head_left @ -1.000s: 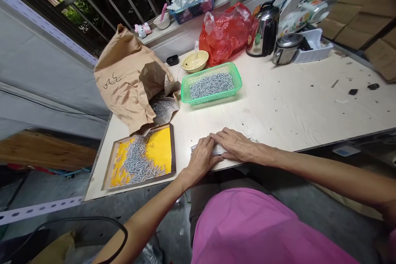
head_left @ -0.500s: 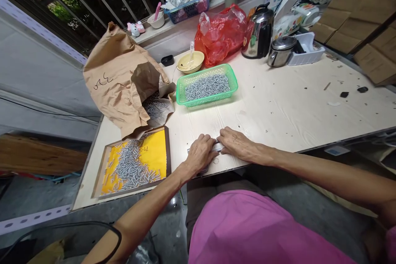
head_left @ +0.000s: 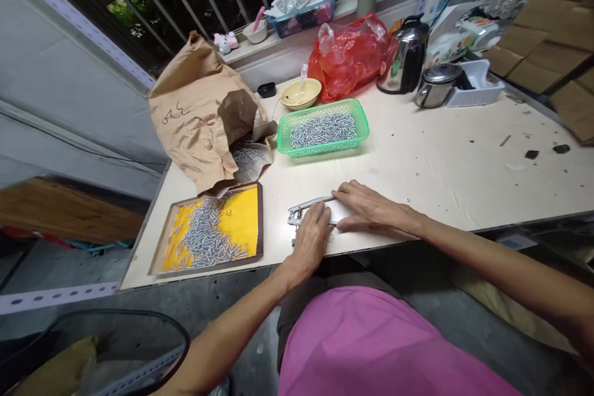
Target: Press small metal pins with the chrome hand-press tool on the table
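A silver metal tool (head_left: 306, 205) with a hinged, plier-like frame lies at the table's front edge. My left hand (head_left: 314, 232) rests with closed fingers on its lower middle part. My right hand (head_left: 364, 205) has its thumb and fingers round the right end of the tool, beside a whitish flat part. To the left, a shallow tray with a yellow bottom (head_left: 241, 216) holds many small metal pins. Behind my hands stands a green plastic basket (head_left: 284, 143) of similar pins.
A brown paper bag (head_left: 190, 130) with more pins lies open behind the tray. Along the back are a yellow bowl (head_left: 301, 99), a red plastic bag (head_left: 348, 59), a steel kettle (head_left: 403, 55), a metal pot (head_left: 436, 86) and a white tray (head_left: 477, 96).
The view has shifted, so the table items appear further right. My hands have moved apart a little, and more of the metal tool shows between and left of them.
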A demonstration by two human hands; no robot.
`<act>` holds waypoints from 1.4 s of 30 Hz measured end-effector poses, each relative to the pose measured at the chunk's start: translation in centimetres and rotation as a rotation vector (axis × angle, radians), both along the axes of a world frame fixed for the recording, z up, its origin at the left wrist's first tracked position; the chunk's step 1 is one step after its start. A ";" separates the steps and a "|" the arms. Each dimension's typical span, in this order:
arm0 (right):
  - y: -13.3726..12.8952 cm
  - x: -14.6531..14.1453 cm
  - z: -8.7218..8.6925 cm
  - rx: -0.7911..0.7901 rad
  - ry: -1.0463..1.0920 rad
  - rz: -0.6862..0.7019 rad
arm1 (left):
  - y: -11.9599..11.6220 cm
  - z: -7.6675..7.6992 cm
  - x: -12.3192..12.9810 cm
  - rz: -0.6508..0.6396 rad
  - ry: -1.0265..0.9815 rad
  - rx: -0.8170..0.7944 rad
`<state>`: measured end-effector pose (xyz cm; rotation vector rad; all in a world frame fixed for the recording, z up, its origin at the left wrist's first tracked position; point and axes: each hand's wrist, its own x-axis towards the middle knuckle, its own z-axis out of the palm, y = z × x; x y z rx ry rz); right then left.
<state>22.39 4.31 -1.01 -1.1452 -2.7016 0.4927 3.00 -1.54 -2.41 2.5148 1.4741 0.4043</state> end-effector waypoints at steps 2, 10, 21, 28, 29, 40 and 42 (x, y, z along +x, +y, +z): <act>0.4 0.0 -0.6 0.014 0.003 -0.004 | -1.5 -0.8 0.5 -0.011 -0.057 0.011; 4.4 -1.7 -1.7 0.165 -0.056 -0.061 | -4.0 -1.7 1.7 -0.017 -0.139 -0.021; -0.4 -11.8 0.9 0.165 -0.087 0.536 | -5.2 -2.3 1.2 -0.033 -0.165 -0.089; -0.9 -14.1 -1.7 0.250 -0.050 0.583 | -9.1 1.1 -5.9 0.151 -0.197 0.076; -0.9 -14.2 -1.9 0.261 -0.034 0.581 | -9.2 1.8 -7.8 0.269 -0.175 0.100; 5.8 -9.9 6.6 0.498 0.300 0.102 | -5.3 4.0 -17.7 0.705 0.278 -0.192; 7.7 -8.1 8.3 0.552 0.260 -0.047 | -4.8 3.8 -17.0 0.706 0.315 -0.222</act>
